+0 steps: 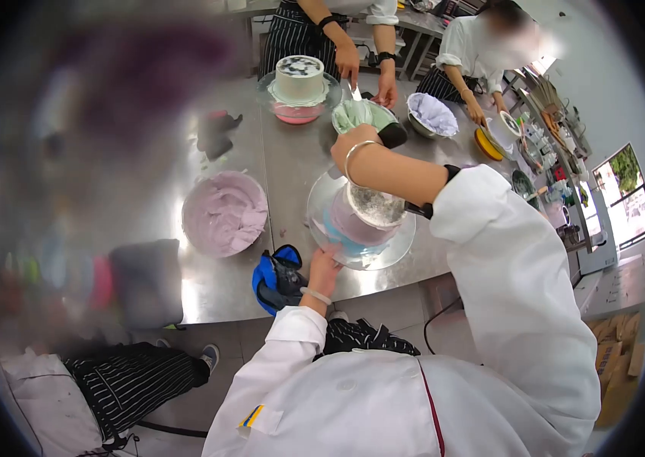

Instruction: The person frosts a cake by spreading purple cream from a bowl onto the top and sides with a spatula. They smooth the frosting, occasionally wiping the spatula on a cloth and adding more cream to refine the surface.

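Note:
In front of me a round cake (368, 216) with lavender cream on its side stands on a clear cake turntable (389, 257) with a blue base. My left hand (325, 268) is at the turntable's near left rim, its fingers closed on the edge. My right hand (356, 145) is raised above the far side of the cake, closed in a fist. My own arm and hand hide what it holds. Just beyond that hand is a bowl of green cream (354, 114). A bowl of lavender cream (225, 214) stands to the left of the turntable.
Across the steel table (284, 164), a co-worker's hand (347, 59) is by the green cream; a white-coated cake (299, 81) stands nearby. A bowl of pale purple cream (433, 116) is at the far right. A blue and black pouch (277, 280) lies at the near edge.

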Tool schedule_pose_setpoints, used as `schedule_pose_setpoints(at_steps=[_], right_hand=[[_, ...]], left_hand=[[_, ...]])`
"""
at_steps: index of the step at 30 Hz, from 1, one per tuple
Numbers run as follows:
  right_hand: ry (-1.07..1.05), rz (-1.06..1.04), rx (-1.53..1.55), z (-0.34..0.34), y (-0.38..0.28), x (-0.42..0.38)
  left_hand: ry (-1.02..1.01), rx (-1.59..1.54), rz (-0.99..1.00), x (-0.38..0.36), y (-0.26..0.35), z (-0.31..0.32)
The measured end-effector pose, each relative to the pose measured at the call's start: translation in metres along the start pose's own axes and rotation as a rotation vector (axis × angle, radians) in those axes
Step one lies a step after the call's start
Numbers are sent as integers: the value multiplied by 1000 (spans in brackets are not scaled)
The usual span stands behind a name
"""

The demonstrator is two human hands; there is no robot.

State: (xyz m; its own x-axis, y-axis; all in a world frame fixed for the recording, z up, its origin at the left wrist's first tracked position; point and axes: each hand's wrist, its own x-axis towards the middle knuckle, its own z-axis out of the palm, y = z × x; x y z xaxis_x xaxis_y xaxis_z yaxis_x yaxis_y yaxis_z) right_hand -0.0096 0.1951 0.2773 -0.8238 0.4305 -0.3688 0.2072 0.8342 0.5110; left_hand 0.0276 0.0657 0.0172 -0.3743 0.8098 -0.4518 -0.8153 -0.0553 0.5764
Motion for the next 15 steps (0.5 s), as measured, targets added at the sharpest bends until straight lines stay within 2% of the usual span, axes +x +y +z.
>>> schedule_pose_setpoints(at_steps=[1, 3, 7, 10, 15], right_hand=[[-3, -11, -12, 1, -5, 11], [-148, 26, -73, 4, -17, 27], [-207, 19, -54, 11, -38, 30], [-248, 66, -47, 9, -47, 17], [-257, -70, -149, 11, -53, -3]], left_hand=[[4, -15, 2, -4, -8, -4], [-120, -155, -28, -11, -27, -14], [-134, -232, -55, -23, -37, -4], [-67, -173, 15, -23, -41, 5], [-21, -125, 18, -23, -34, 12]])
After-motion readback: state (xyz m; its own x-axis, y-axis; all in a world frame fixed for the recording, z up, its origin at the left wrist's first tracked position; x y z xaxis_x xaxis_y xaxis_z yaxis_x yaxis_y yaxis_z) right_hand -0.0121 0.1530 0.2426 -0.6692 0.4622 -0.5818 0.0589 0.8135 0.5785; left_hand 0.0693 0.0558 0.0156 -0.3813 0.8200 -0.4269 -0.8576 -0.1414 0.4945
